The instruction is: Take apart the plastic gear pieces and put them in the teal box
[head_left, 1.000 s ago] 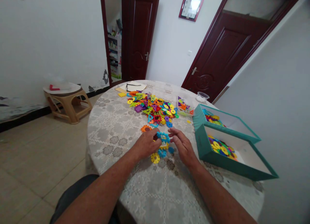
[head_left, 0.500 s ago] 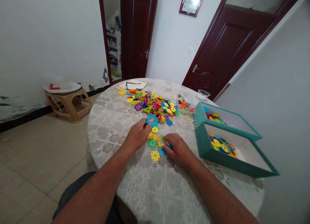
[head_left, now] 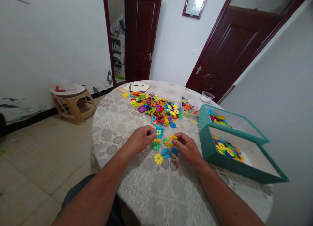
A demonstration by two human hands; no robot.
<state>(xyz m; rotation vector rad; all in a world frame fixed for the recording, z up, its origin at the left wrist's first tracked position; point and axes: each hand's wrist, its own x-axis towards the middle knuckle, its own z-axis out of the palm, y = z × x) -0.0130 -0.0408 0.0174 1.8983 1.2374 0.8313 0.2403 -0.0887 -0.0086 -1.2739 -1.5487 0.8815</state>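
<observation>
1. Right fingers, nearly closed, pinch a yellow piece over the table.
2. Left fingers curl almost together beside the blue piece; I cannot tell their grip.
3. Best pinch lightly at the rim, leaving the far side uncovered.

Left grip fingertips overlap edge of blue piece; pinched or just touching, can't tell from here. Right grip fingers cover one end of yellow piece. Heap: lower pieces buried, uncountable. Nearer green box wall hides bottom of contents. Wall frame: print too small, glare. Both forearms cut off below.
</observation>
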